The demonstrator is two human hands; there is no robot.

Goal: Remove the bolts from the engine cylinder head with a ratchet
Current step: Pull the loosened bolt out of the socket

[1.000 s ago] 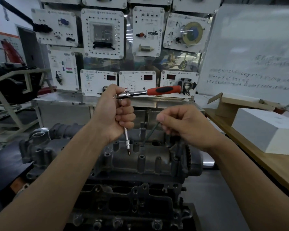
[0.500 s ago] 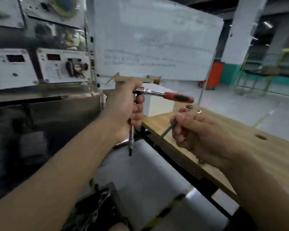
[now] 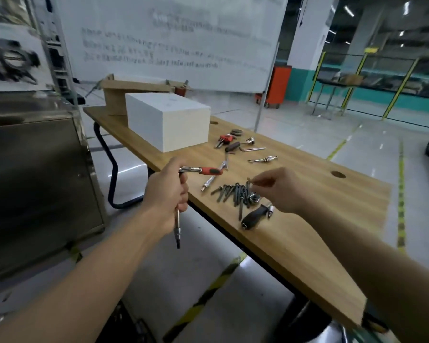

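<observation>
My left hand point(image 3: 167, 191) grips the ratchet point(image 3: 203, 170) at its head, fingers curled round the long extension bar point(image 3: 177, 229) that points down past the table edge; the red and black handle sticks out to the right. My right hand point(image 3: 280, 188) pinches the head of a dark bolt point(image 3: 248, 184) just above a pile of several removed bolts point(image 3: 233, 193) on the wooden table point(image 3: 307, 219). The engine is out of view.
A white box point(image 3: 169, 122) and a cardboard box point(image 3: 124, 92) stand at the table's far end. Hex keys point(image 3: 224, 139), a screwdriver point(image 3: 233, 146), a spare extension bar point(image 3: 212, 179) and a black-handled tool point(image 3: 254, 216) lie around the bolts. A metal cabinet point(image 3: 35, 169) stands left.
My view has swung right from the engine to the wooden table. My right hand has carried the bolt over to the bolt pile; my left hand keeps its hold on the ratchet.
</observation>
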